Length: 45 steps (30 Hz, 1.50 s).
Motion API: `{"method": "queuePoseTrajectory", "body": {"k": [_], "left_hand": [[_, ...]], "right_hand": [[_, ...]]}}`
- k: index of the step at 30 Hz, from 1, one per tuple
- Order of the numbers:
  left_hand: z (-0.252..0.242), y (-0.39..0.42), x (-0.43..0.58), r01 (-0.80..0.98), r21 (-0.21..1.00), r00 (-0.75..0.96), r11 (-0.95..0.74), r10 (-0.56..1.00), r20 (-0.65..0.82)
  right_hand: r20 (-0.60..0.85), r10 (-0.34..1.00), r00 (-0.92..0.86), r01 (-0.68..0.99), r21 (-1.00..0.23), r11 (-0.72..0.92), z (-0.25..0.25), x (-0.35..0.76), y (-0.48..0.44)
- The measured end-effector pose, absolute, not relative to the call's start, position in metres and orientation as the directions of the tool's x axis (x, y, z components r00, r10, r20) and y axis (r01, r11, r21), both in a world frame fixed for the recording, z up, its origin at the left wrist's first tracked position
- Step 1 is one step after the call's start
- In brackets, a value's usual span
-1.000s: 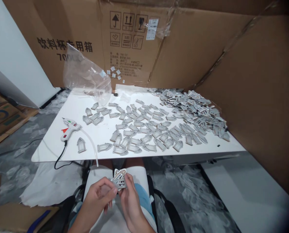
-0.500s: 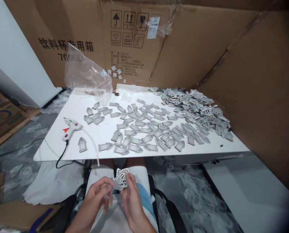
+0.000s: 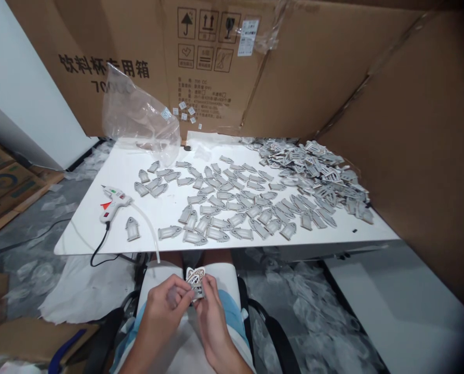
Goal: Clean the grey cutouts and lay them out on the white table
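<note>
Over my lap, below the table's front edge, both hands hold a few small decorative cut-out pieces (image 3: pixel 195 276), white and brown with a pierced pattern on top and a grey one in front. My right hand (image 3: pixel 211 306) grips their right side, thumb on the face. The thumb and forefinger of my left hand (image 3: pixel 168 301) pinch the lower left edge of the grey piece. On the white table (image 3: pixel 110 244) lie many grey window-shaped pieces (image 3: pixel 216 236) in loose rows. A single grey piece (image 3: pixel 132 229) lies apart at the left.
A white glue gun (image 3: pixel 116 204) with a clear glue stick and black cord lies on the table's left. A heap of cut-outs (image 3: pixel 313 166) fills the back right. Large cardboard (image 3: pixel 302 78) walls the back and right, with a clear plastic bag (image 3: pixel 138 119) before it.
My left hand has moved right and closed in on the cut-outs, its fingers now pinching the grey piece's edge. My right hand stays nearly in place. The view has tilted slightly.
</note>
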<state>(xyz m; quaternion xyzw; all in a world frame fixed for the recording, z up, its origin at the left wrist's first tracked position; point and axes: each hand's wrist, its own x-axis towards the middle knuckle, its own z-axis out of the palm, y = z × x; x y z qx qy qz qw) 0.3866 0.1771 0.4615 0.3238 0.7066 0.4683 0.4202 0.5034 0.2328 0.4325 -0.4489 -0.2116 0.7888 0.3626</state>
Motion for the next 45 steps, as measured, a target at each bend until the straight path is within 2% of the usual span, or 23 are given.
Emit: {"method": "queuePoseTrajectory", "body": {"k": [5,16,26,35,39,45], "left_hand": [[0.463,0.184,0.39,0.116,0.925,-0.471,0.363,0.84,-0.27],[0.457,0.192,0.395,0.116,0.916,-0.479,0.383,0.83,-0.287],[0.461,0.194,0.396,0.257,0.891,-0.497,0.375,0.842,-0.21],[0.454,0.193,0.389,0.376,0.819,-0.544,0.434,0.819,-0.184],[0.452,0.188,0.389,0.34,0.838,-0.585,0.427,0.794,-0.167],[0.443,0.178,0.384,0.297,0.829,-0.545,0.474,0.797,-0.261]], "right_hand": [[-0.552,0.761,-0.343,-0.388,-0.654,-0.649,0.433,0.504,0.231],[-0.567,0.762,-0.312,-0.391,-0.655,-0.647,0.431,0.502,0.233],[-0.55,0.778,-0.306,-0.4,-0.667,-0.629,0.431,0.502,0.236],[-0.55,0.757,-0.352,-0.391,-0.649,-0.653,0.433,0.505,0.236],[-0.57,0.756,-0.321,-0.388,-0.649,-0.654,0.431,0.506,0.235],[-0.607,0.746,-0.273,-0.396,-0.636,-0.662,0.421,0.505,0.238]]}}
